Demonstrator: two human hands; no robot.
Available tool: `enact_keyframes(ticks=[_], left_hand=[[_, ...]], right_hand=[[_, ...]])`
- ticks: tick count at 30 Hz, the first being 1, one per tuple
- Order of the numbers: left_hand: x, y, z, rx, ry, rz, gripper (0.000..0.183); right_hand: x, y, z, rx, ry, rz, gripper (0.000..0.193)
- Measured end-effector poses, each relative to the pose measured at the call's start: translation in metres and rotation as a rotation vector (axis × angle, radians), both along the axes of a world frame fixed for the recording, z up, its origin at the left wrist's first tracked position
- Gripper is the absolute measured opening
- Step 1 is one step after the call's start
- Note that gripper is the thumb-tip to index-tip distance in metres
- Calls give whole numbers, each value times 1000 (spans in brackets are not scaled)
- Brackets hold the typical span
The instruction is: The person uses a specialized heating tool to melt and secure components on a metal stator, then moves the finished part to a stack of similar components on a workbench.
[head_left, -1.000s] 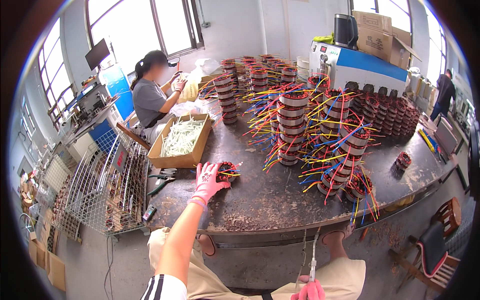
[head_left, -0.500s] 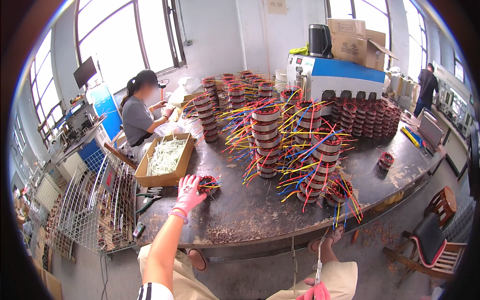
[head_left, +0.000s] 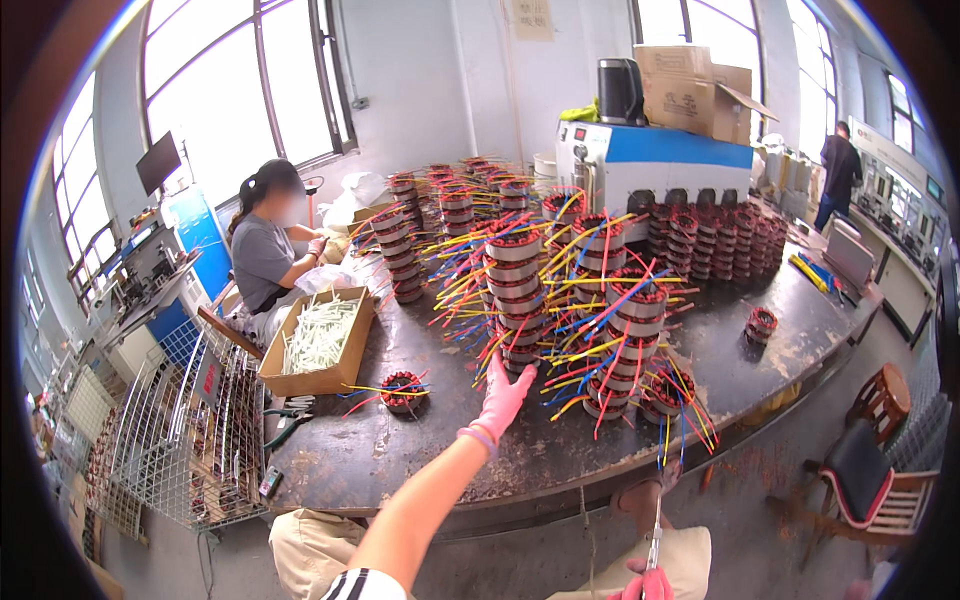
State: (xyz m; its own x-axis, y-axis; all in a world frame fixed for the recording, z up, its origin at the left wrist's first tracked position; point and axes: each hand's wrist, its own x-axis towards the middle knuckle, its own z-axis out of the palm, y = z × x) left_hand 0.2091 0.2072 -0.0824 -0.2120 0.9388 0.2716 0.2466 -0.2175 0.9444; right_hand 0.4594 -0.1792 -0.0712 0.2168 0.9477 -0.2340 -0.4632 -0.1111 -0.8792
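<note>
My left hand (head_left: 506,394), in a pink glove, reaches to the foot of a tall stack of wound motor stators (head_left: 515,288). Thumb and fingers are spread at the stack's lowest part; whether they touch it I cannot tell. Red, yellow and blue lead wires stick out from the stators. A single stator (head_left: 402,391) lies to the left of this hand. Low in the view, my right hand (head_left: 645,583), also pink-gloved, is closed around a slim silver metal tool (head_left: 655,545) pointing upward; its exact kind is unclear. The lower frame edge cuts off part of that hand.
A cardboard box of white sleeves (head_left: 318,345) stands at left, beside pliers (head_left: 287,425). Another wired stack (head_left: 636,315) rises at right; a lone stator (head_left: 760,325) sits farther right. Behind are a blue-white machine (head_left: 680,160) and a seated co-worker (head_left: 268,245).
My left hand has left the single stator and moved right to the foot of the middle stack. My right hand still holds the metal tool. The view has shifted slightly.
</note>
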Motion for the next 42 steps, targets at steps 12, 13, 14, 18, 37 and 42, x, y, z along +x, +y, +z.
enact_keyframes(ticks=[12,13,14,18,37,42], left_hand=[[34,23,18,58,101,448,88],[29,26,17,12,174,466,90],[25,29,15,-33,247,481,91],[34,21,37,-265,227,335,107],[29,58,28,44,-131,127,102],[30,58,31,81,-167,88,93]], right_hand=[[0,14,47,-145,-122,-125,37],[-3,17,54,-182,-97,-146,36],[-8,20,63,-219,-71,-169,34],[-2,21,62,-298,-96,-245,29],[7,19,48,-187,-133,-206,31],[16,16,29,-72,-138,-146,34]])
